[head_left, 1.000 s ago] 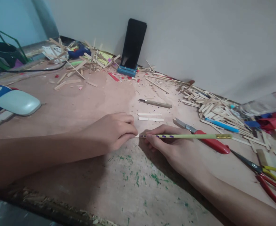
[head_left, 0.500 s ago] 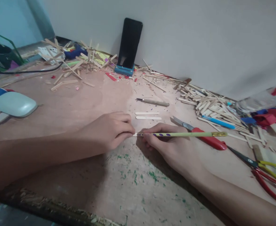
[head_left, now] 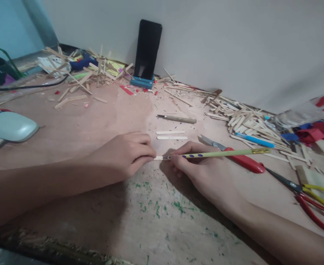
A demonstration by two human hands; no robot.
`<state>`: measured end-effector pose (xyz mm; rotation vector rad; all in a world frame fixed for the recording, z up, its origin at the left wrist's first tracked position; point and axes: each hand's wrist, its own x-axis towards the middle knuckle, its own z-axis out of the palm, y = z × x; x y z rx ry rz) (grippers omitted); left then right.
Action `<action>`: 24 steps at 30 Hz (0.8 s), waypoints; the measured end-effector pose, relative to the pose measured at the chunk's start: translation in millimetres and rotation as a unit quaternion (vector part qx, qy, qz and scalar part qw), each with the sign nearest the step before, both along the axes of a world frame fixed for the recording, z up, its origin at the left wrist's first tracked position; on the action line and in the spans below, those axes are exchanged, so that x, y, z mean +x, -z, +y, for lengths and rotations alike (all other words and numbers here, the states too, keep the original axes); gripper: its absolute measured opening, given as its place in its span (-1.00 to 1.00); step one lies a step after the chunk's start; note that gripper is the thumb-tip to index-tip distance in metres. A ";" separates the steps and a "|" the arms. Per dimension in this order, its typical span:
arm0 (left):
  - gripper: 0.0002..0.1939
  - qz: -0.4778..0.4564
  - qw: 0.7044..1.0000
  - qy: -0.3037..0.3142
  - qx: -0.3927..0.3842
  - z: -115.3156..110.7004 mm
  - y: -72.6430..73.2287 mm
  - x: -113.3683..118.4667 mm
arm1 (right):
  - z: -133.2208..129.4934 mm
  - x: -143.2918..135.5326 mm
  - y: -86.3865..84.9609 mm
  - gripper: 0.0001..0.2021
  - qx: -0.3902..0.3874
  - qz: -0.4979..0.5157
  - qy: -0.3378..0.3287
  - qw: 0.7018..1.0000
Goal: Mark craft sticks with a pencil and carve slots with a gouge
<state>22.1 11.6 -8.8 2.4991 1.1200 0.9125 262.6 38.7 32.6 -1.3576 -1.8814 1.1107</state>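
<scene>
Between the fingers of my right hand (head_left: pixel 197 162) is a pale green pencil (head_left: pixel 219 153) with purple dots, its tip down at a small wooden craft stick (head_left: pixel 158 158). My left hand (head_left: pixel 136 152) pinches that stick's left end against the table; its right part is partly hidden by my right fingers. Just beyond, two more craft sticks (head_left: pixel 172 138) lie side by side. Behind those rests a carving tool with a wooden handle (head_left: pixel 178 119). A red-handled cutter knife (head_left: pixel 245 160) lies past my right hand.
Scissors (head_left: pixel 296 186) with red and yellow handles lie at right, near a heap of craft sticks (head_left: pixel 245 121) and a blue pen (head_left: pixel 254 140). A phone (head_left: pixel 148 49) stands at the wall. Left are a pale computer mouse (head_left: pixel 14 126) and a stick construction (head_left: pixel 79 79).
My right hand has shifted slightly right along the stick, baring more of it between my hands. The pencil's rear end has tipped up a little. The whole view has shifted slightly.
</scene>
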 end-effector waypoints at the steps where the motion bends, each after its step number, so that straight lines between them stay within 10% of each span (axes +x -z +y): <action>1: -0.83 0.000 1.000 -0.001 0.000 0.0 0.1 -0.2 | 0.3 -0.6 -0.1 -0.89 -0.002 0.001 0.000 1.000; 24: -0.81 -0.003 1.000 0.002 0.003 0.9 0.8 0.5 | 1.8 -0.6 11.2 -0.89 0.007 0.017 0.001 1.000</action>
